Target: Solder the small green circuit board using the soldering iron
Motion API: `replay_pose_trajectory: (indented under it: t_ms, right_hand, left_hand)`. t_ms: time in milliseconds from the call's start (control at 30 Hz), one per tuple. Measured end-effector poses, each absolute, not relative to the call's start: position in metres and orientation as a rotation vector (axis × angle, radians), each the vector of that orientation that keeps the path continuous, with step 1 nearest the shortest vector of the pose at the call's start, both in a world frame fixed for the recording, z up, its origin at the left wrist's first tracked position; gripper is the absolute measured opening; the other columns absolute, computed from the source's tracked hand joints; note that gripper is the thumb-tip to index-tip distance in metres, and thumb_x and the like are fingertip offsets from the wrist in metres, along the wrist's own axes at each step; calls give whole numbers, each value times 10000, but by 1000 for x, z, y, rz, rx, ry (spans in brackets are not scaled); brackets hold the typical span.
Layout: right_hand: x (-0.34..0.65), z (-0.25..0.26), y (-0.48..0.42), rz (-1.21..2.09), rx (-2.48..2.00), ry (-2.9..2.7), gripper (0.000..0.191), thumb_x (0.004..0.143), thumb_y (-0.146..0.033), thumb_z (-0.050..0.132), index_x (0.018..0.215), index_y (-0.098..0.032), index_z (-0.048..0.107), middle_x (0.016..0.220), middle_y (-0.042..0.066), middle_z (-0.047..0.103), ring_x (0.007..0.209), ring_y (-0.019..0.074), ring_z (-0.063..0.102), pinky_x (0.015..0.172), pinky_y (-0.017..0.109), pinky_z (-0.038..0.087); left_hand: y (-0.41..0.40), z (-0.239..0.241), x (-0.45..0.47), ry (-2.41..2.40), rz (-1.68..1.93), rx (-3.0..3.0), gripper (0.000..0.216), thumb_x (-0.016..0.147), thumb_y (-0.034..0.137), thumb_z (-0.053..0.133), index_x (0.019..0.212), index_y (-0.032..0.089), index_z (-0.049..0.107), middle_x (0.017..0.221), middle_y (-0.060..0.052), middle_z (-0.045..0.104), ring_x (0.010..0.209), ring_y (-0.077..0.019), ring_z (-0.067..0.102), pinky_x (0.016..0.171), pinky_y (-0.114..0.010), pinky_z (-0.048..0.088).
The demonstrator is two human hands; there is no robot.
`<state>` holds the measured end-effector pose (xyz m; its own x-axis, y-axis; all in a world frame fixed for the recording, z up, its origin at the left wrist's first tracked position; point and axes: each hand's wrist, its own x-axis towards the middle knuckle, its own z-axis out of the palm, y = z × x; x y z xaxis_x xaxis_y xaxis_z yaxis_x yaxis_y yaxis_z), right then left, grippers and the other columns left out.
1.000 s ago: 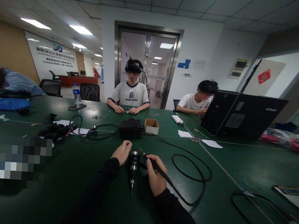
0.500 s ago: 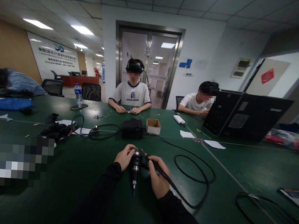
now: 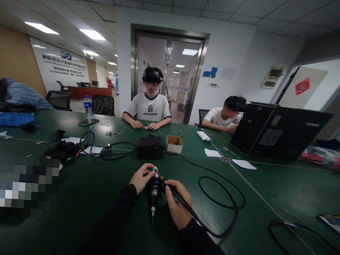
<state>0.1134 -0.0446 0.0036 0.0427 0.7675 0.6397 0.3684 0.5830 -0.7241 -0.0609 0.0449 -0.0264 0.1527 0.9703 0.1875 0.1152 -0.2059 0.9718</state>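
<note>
A black electric screwdriver [image 3: 154, 192] points its metal bit toward me, above the green table. My left hand [image 3: 140, 178] is closed at its far end, thumb and index finger against it. A small greenish-white part [image 3: 155, 169] shows at that end, beside my left fingertips; its kind is too small to tell. Fingers of my right hand [image 3: 179, 204] are wrapped round a thick black cable [image 3: 194, 214] just right of the screwdriver. The cable's thin reddish end reaches toward the greenish part; whether they touch I cannot tell.
Ahead stand a black power box [image 3: 150, 146] and a small open cardboard box [image 3: 174, 144]. The cable loops across the right side. A black computer case [image 3: 280, 131] stands at the back right, with papers [image 3: 244, 164] before it. Two people sit opposite, another at far left.
The far end of the screwdriver has turned slightly, so the greenish-white part shows more clearly. My right hand has shifted a little left; both hands keep their hold.
</note>
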Motion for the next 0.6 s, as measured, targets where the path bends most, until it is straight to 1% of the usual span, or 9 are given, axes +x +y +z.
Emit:
replay_pose_trajectory:
  t_ms: [267, 467, 600]
  right_hand:
    - [114, 3, -46, 372, -994, -1584, 125, 879, -221, 539, 909, -212, 659, 868, 55, 682, 813, 197, 650, 745, 308, 516]
    - [113, 7, -46, 333, -950, -1585, 119, 862, -189, 551, 888, -204, 666, 841, 38, 689, 784, 180, 659, 726, 285, 517]
    - [113, 7, -47, 315, -947, -1572, 124, 855, -172, 554, 891, -207, 667, 841, 35, 690, 786, 179, 662, 724, 280, 517]
  left_hand:
    - [44, -26, -62, 1150, 1183, 1507, 250, 816, 342, 570, 1026, 208, 553, 898, -43, 728, 884, -202, 683, 904, -346, 478]
    - [45, -31, -62, 1154, 1209, 1508, 240, 805, 341, 580, 1004, 208, 562, 850, -39, 725, 841, -210, 684, 864, -349, 487]
    - [45, -32, -61, 1139, 1239, 1489, 250, 800, 344, 598, 1011, 215, 566, 865, -39, 730, 854, -210, 685, 872, -345, 484]
